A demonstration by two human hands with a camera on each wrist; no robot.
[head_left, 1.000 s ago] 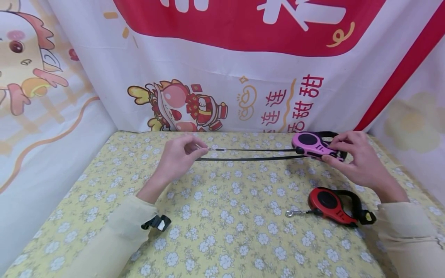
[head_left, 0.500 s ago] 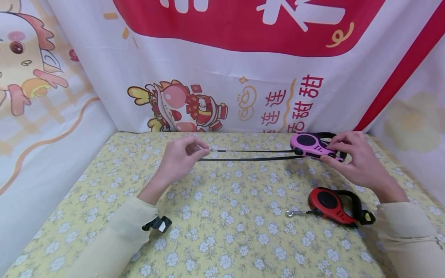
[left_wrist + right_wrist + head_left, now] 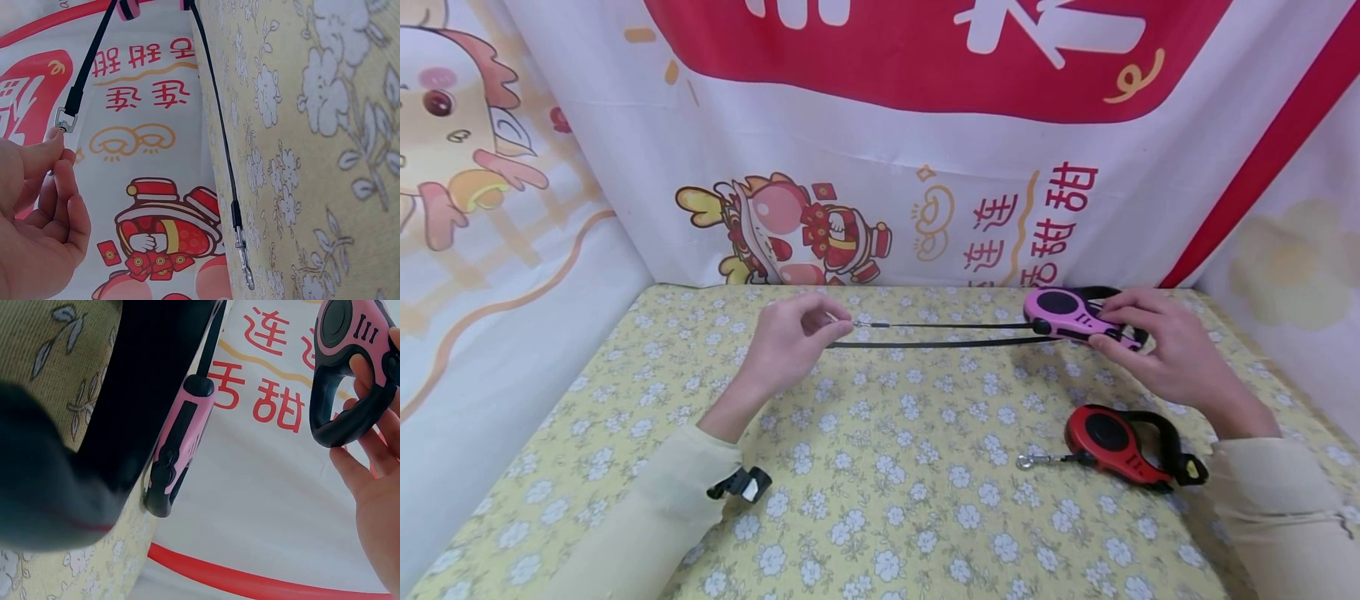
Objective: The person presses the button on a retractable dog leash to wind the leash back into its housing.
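Observation:
My right hand [image 3: 1172, 354] grips a pink and black retractable dog leash [image 3: 1062, 310] at its handle, raised above the flowered table. From it a black strap [image 3: 958, 326] runs straight across to my left hand [image 3: 782, 337]. There the thumb and fingers pinch the metal clip [image 3: 65, 120] at the strap's end. Lower down lies a second pink leash [image 3: 182, 434], seen in the right wrist view; in the head view it is mostly hidden behind the held one. Its strap [image 3: 925, 344] stretches left along the table, ending in a metal clip [image 3: 243, 253].
A red and black retractable leash [image 3: 1108, 442] lies at the front right of the table, with its metal clip [image 3: 1033, 460] pointing left. Printed cloth [image 3: 880, 150] hangs at the back and both sides of the flowered tablecloth [image 3: 880, 500].
My right hand and the pink leash have shifted slightly left and down. My left hand keeps its pinch on the clip and has hardly moved. The red leash lies still.

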